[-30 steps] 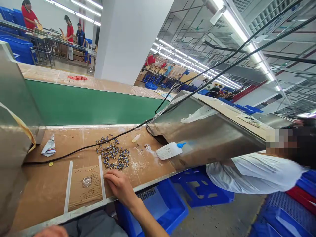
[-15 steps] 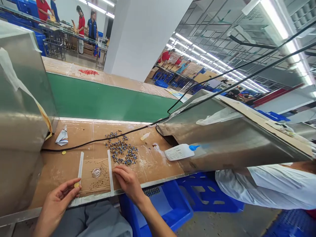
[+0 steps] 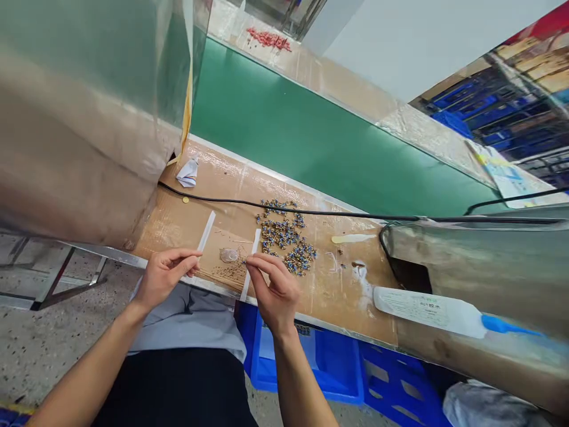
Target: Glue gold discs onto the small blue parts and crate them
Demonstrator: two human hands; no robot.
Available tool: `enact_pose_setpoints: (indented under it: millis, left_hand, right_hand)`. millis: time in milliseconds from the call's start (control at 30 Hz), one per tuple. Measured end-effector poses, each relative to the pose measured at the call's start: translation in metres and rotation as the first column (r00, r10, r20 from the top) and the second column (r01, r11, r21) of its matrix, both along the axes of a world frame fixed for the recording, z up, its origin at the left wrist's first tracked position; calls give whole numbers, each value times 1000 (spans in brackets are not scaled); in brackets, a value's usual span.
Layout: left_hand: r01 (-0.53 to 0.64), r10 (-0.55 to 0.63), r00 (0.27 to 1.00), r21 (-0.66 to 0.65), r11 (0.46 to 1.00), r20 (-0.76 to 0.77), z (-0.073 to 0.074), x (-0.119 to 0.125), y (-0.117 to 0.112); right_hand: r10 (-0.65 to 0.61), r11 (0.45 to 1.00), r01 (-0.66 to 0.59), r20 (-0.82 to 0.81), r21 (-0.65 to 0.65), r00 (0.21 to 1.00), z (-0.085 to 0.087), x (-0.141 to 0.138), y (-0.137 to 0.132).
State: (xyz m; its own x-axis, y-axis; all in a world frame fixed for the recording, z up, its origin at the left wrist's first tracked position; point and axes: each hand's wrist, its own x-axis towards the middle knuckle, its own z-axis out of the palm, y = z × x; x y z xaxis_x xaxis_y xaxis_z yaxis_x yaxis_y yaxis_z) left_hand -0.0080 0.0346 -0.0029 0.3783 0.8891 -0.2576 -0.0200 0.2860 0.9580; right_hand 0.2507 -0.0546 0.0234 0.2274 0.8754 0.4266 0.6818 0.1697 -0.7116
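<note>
My left hand (image 3: 166,276) is closed in a pinch near the lower end of the left white strip (image 3: 207,230); what its fingertips hold is hidden. My right hand (image 3: 274,289) pinches a tiny dark piece, too small to name, above the right white strip (image 3: 252,261). Between the hands, a small clear round dish (image 3: 229,255) stands on a cardboard piece, with many tiny brown bits (image 3: 229,271) scattered around it. A thin stick (image 3: 242,241) lies behind the dish. A pile of small blue-and-gold parts (image 3: 284,234) spreads just beyond my right hand.
A white glue bottle (image 3: 427,309) with a blue nozzle lies at the right. A black cable (image 3: 311,212) crosses the bench before a green belt (image 3: 302,127). Metal panels (image 3: 89,118) flank the bench. Below stands a blue crate (image 3: 329,367). Red pieces (image 3: 269,39) lie beyond the belt.
The view has tilted down and turned. My right hand has moved left, from beside the right strip to over it. The yellow disc seen in my left fingers is now out of sight.
</note>
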Motion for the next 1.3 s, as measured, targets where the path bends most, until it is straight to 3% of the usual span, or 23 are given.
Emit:
enact_pose_setpoints:
  millis: [167,400,633,1300]
  left_hand:
    - [-62,60,997,40,997,40,0,2,-5]
    - [-25,30,986,-37,999,162,-2,-1,-2]
    - [0,3,989,-24,1000,150,0,-1,-2]
    - [20,-18,985,-7,1000,169,0,-3,-2]
  right_hand:
    - [14,1000,-14,17,24,1000,-3,-3,9]
    - [18,1000,-19,77,9,997,-11,-4,12]
    - [10,1000,-12,155,16,988,-7,-8,11]
    - [20,1000,-23,182,16,983,-2,-12,12]
